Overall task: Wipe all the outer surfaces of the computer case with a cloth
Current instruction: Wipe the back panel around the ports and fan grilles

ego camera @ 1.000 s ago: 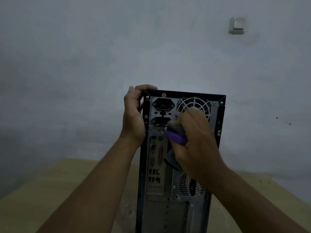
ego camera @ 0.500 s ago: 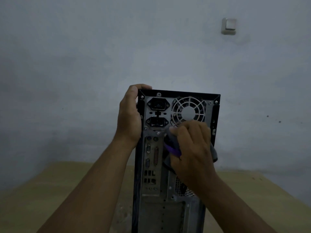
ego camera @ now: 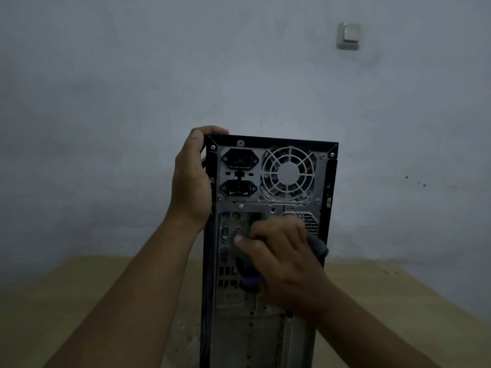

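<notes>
My left hand [ego camera: 190,179] grips the case [ego camera: 265,205] top. My right hand [ego camera: 281,261] holds the cloth [ego camera: 317,245] on the back. I think lots is left.

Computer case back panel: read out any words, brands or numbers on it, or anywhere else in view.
None can be read.
The computer case shows sockets and a fan grille without legible labels; any marks by the ports are too dark and blurred.
The wall switch shows no wording.

Dim, plain room, probably a home: bare painted wall [ego camera: 132,102], light switch [ego camera: 348,36] high on it, wooden table [ego camera: 79,288] against its foot.
</notes>
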`<control>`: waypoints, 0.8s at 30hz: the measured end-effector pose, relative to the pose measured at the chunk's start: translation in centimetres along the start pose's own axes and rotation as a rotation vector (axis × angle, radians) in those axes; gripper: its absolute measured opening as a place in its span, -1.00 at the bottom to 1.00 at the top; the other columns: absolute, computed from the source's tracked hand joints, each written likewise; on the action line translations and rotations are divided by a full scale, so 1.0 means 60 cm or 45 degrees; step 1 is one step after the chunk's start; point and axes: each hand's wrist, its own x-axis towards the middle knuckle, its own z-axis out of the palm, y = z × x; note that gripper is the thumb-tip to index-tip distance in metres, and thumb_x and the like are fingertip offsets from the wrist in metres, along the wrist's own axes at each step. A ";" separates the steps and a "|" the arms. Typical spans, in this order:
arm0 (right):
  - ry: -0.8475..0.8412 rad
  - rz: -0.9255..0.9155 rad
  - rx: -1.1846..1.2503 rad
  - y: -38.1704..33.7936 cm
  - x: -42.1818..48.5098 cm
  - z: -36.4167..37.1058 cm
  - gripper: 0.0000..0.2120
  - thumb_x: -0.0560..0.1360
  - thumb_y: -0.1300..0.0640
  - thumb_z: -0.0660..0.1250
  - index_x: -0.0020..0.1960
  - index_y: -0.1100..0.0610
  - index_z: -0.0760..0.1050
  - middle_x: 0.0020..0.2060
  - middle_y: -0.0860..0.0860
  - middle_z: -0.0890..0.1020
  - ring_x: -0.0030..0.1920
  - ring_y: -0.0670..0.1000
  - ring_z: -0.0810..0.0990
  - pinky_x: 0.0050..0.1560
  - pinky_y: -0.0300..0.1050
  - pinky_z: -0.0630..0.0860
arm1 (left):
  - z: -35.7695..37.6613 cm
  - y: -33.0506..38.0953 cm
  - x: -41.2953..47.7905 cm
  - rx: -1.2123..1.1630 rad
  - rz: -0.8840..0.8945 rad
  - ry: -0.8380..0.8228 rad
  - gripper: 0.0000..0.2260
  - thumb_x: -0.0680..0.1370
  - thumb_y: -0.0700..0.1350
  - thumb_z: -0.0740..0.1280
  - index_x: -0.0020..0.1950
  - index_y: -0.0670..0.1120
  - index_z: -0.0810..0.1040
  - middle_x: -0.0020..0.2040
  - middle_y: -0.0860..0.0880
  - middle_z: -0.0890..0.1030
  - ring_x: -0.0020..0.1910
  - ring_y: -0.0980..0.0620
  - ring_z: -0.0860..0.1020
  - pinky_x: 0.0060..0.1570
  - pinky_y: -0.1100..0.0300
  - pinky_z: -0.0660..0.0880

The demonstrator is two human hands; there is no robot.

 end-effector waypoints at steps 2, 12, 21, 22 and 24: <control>0.176 0.267 0.037 0.024 0.029 -0.007 -0.63 0.41 0.04 0.37 0.16 0.09 0.37 0.11 0.08 0.36 0.11 0.10 0.36 0.08 -0.04 0.28 | 0.001 0.000 -0.001 -0.005 -0.004 0.005 -0.64 0.63 0.09 0.03 0.05 -0.03 0.58 0.02 -0.14 0.61 -0.01 -0.14 0.61 -0.03 -0.10 0.54; 0.319 0.466 0.082 -0.017 0.025 0.017 -0.72 0.53 0.09 0.28 0.21 0.14 0.38 0.13 0.10 0.37 0.19 0.16 0.39 0.22 0.10 0.37 | -0.002 -0.003 0.000 -0.038 -0.011 -0.005 -0.66 0.62 0.07 0.05 0.05 -0.03 0.58 0.02 -0.14 0.60 0.01 -0.14 0.59 -0.01 -0.11 0.53; 0.205 0.237 0.061 0.037 0.036 -0.005 -0.65 0.46 0.10 0.33 0.22 0.12 0.39 0.14 0.10 0.36 0.17 0.13 0.37 0.20 0.01 0.38 | -0.003 -0.006 0.002 -0.023 -0.009 -0.012 -0.64 0.62 0.09 0.04 0.07 -0.03 0.58 0.05 -0.16 0.60 0.03 -0.17 0.59 0.01 -0.15 0.53; 0.301 0.404 0.080 0.042 0.052 -0.007 -0.65 0.43 0.15 0.31 0.19 0.13 0.39 0.12 0.10 0.37 0.16 0.13 0.36 0.15 -0.03 0.37 | -0.003 -0.006 0.002 -0.028 -0.014 -0.007 -0.64 0.62 0.10 0.04 0.07 -0.02 0.58 0.06 -0.17 0.60 0.05 -0.18 0.59 0.01 -0.15 0.54; 0.468 0.708 0.138 0.034 0.078 -0.004 -0.67 0.38 0.25 0.28 0.15 0.16 0.42 0.07 0.17 0.42 0.13 0.12 0.36 0.10 -0.01 0.36 | -0.002 -0.006 0.002 -0.036 -0.016 0.005 -0.64 0.62 0.10 0.04 0.05 -0.01 0.59 0.07 -0.17 0.60 0.07 -0.20 0.58 0.02 -0.15 0.54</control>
